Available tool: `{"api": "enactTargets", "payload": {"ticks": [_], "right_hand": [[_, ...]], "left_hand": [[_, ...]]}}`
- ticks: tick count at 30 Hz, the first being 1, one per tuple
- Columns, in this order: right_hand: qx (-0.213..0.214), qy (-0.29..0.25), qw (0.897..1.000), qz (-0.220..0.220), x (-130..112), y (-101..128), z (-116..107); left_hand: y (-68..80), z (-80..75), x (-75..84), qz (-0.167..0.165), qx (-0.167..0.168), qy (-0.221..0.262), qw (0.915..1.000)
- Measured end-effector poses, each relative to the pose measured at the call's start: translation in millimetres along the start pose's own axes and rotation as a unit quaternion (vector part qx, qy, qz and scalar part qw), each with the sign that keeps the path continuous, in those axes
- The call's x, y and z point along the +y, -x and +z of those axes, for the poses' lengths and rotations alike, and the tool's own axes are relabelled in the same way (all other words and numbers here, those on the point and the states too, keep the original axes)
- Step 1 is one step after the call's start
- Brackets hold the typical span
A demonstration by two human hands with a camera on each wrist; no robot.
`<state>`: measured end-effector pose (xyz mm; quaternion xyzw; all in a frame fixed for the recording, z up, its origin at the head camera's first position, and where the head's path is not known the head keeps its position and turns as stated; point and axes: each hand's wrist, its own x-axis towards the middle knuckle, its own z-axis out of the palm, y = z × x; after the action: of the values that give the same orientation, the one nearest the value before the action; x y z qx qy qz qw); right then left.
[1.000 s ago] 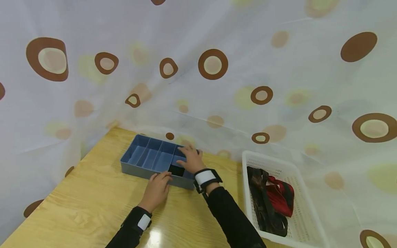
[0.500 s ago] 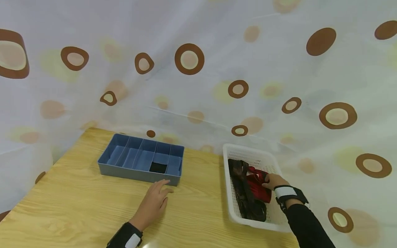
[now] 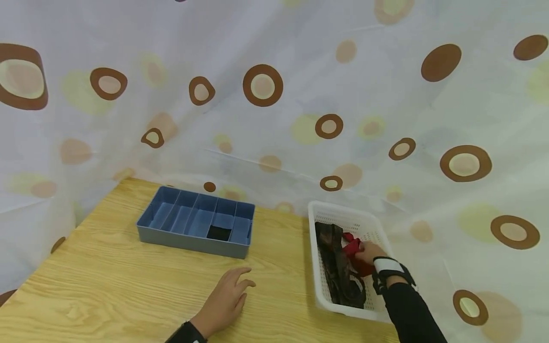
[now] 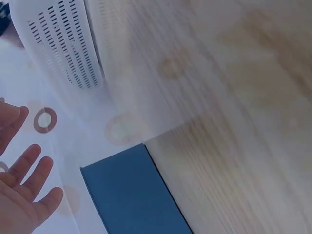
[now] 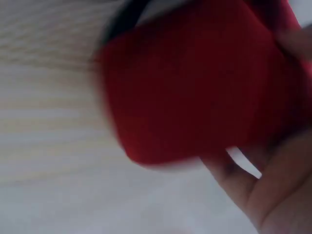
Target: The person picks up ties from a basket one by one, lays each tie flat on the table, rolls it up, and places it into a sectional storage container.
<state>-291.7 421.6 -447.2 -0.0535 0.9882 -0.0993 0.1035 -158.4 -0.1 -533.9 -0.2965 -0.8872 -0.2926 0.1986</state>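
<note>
R hand (image 3: 368, 252) grips the red cloth (image 3: 352, 248) inside the white basket (image 3: 318, 281), w/ dark fabric (image 3: 338, 267) beside it; L hand (image 3: 226, 301) rests open on the wooden table (image 3: 107, 286), near the blue divider tray (image 3: 195, 240). Cloth looks soft, light, floppy, prob. best bunched mid-fold rather than pinched at an edge.

A red cloth (image 3: 352, 248) is showing beside dark brown fabric (image 3: 336, 267) in the white perforated basket (image 3: 319, 281). A grey-blue divided tray (image 3: 188, 237) is sitting on pale yellow wood grain (image 3: 107, 286) — the white curtain (image 3: 274, 71) is carrying brown rings and faded yellow spots.
</note>
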Motion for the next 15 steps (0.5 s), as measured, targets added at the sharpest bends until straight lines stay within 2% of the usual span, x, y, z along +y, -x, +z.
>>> {"api": "enactTargets", "payload": {"ticks": [2, 4, 6, 9, 11, 13, 14, 15], "right_hand": [[0.093, -0.054, 0.994, -0.022, -19.1, 4.7, -39.8], [0.195, -0.089, 0.976, -0.049, -45.0, 10.9, -83.6], [0.284, -0.130, 0.948, -0.063, -76.4, 20.1, -124.4], [0.384, -0.211, 0.893, -0.105, -124.3, 34.5, -170.0], [0.426, -0.257, 0.855, -0.148, -155.6, 44.1, -190.1], [0.444, -0.293, 0.823, -0.198, -187.0, 54.4, -202.3], [0.447, -0.299, 0.813, -0.222, -202.3, 59.9, -205.5], [0.446, -0.303, 0.805, -0.246, -216.8, 65.3, -207.1]], "left_hand": [[-0.8, -1.2, -2.1, -0.007, -0.002, -0.006, 1.0000], [-3.6, -2.7, -4.0, -0.011, -0.002, -0.008, 0.9999], [-7.7, -4.0, -5.5, -0.016, -0.004, -0.007, 0.9998], [-15.5, -6.3, -5.6, -0.026, -0.017, 0.002, 0.9995], [-21.9, -8.3, -3.9, -0.038, -0.035, 0.022, 0.9984], [-28.4, -11.0, -0.5, -0.053, -0.065, 0.065, 0.9944], [-31.7, -12.9, 2.0, -0.062, -0.085, 0.102, 0.9893], [-34.9, -15.3, 5.1, -0.070, -0.102, 0.153, 0.9805]]}}
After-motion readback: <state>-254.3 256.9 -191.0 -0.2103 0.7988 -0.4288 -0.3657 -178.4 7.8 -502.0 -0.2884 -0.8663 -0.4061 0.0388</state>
